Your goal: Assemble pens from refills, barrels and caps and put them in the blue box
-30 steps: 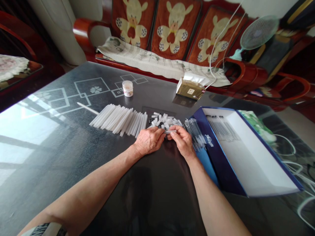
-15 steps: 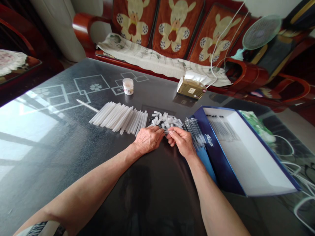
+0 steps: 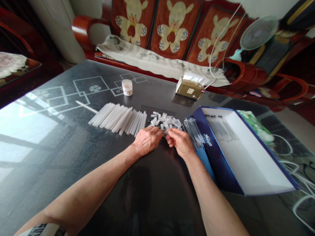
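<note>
My left hand (image 3: 149,141) rests low over the dark table, fingers curled and pressed together; its fingertips hide whatever they hold. My right hand (image 3: 181,141) pinches a small translucent pen piece (image 3: 165,132) between thumb and forefinger, close to the left fingertips. Just beyond both hands lies a heap of white and black pen caps (image 3: 167,121). Left of it is a row of white pen barrels (image 3: 115,115), side by side. Thin ink refills (image 3: 193,129) lie in a bundle to the right of my right hand.
An open blue box (image 3: 261,164) with a white inside stands at the right, several pens (image 3: 219,126) lying at its far end. A small white jar (image 3: 127,88) and a tissue box (image 3: 189,88) stand farther back. White cables (image 3: 304,183) lie at the right edge.
Both hands stay together in front of the cap heap, with only a slight shift of the fingers. The whole view has moved a little; the piles look the same.
</note>
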`<state>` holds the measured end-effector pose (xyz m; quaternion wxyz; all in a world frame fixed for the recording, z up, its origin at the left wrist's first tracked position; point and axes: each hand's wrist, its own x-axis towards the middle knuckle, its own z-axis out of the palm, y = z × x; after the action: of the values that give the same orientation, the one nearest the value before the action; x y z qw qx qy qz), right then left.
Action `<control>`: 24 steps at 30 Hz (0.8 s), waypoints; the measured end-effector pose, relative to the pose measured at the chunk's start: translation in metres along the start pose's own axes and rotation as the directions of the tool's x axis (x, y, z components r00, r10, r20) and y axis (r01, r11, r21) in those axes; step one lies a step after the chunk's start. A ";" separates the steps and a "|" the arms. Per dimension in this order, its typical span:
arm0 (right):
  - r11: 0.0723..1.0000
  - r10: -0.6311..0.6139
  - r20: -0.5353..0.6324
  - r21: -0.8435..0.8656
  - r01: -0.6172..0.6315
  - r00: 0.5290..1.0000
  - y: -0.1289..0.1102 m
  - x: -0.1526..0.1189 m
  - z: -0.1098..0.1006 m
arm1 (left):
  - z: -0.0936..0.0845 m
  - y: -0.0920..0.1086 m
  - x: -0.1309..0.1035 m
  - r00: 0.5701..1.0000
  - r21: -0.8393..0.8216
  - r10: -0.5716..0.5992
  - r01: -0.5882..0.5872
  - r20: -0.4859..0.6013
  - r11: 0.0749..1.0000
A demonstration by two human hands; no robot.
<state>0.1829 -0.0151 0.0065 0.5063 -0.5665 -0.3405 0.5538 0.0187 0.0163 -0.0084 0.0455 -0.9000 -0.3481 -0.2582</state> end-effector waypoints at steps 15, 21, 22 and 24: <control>0.989 0.136 -0.001 0.052 -0.135 0.991 -0.004 0.000 0.000 | 0.005 0.000 -0.003 0.997 0.005 0.054 -0.053 -0.052 0.999; 0.968 -0.108 0.090 -0.218 0.126 0.990 -0.007 -0.003 -0.006 | 0.003 -0.003 0.001 0.996 -0.007 0.034 -0.035 -0.084 0.999; 0.930 -0.176 0.110 -0.307 0.202 0.978 -0.007 -0.003 -0.008 | 0.003 -0.003 0.001 0.995 0.000 0.032 -0.032 -0.095 0.999; 0.808 -0.317 0.154 -0.473 0.352 0.936 -0.008 -0.004 -0.010 | 0.004 -0.004 0.001 0.994 0.012 0.027 -0.025 -0.109 1.000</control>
<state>0.1932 -0.0191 0.0137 0.4224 -0.5887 -0.5817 0.3696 0.0182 0.0213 -0.0122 0.0727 -0.8887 -0.3348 -0.3046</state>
